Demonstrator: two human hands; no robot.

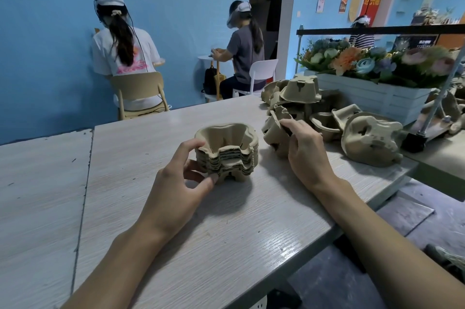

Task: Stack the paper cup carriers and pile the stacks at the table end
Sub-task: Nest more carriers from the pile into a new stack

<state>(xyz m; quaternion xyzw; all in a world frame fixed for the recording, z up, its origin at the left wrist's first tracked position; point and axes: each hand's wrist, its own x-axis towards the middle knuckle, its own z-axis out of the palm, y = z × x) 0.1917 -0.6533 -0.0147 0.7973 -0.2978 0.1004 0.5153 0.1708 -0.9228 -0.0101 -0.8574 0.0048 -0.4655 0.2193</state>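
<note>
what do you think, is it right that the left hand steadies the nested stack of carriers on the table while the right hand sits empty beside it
Not quite. The head view shows that the right hand is not empty: it grips a single loose carrier, held tilted beside the stack. The rest stands: the left hand steadies the nested stack on the table.
</note>
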